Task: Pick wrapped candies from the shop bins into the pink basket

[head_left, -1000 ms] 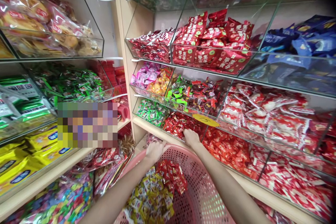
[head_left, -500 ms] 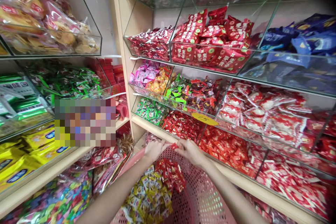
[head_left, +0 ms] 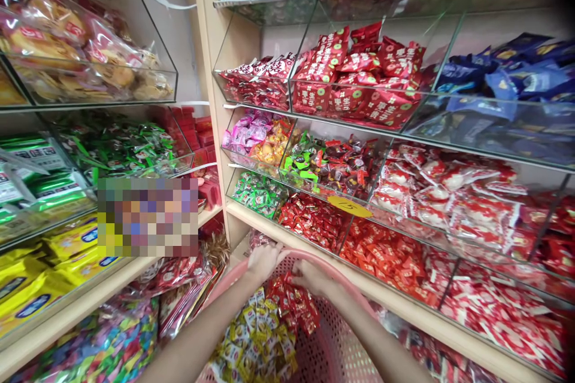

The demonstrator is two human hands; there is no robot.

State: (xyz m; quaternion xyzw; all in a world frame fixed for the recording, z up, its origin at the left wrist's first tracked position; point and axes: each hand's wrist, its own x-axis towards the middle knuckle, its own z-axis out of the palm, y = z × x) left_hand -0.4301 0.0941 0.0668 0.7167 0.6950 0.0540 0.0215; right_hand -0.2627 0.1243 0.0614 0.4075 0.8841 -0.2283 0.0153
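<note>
A pink perforated basket (head_left: pixel 359 299) stands below the shelves. Inside it lie yellow-and-white wrapped sweets (head_left: pixel 256 341) and a heap of red wrapped sweets (head_left: pixel 299 305). My left hand (head_left: pixel 264 260) is closed on the basket's far rim. Over the red heap, inside the basket, is my right hand (head_left: pixel 309 277), its fingers curled down at the sweets; whether it holds one is too small to tell.
Glass bins of red sweets (head_left: pixel 309 218), orange-red sweets (head_left: pixel 386 251) and red-and-white sweets (head_left: pixel 498 305) line the right shelf. Yellow packets (head_left: pixel 67 245) fill the left shelf, and a bag of multicoloured sweets (head_left: pixel 108 335) lies below it.
My right hand has moved from the basket's far rim down into the basket, to the red sweets. The small red item that was between my hands no longer shows there.
</note>
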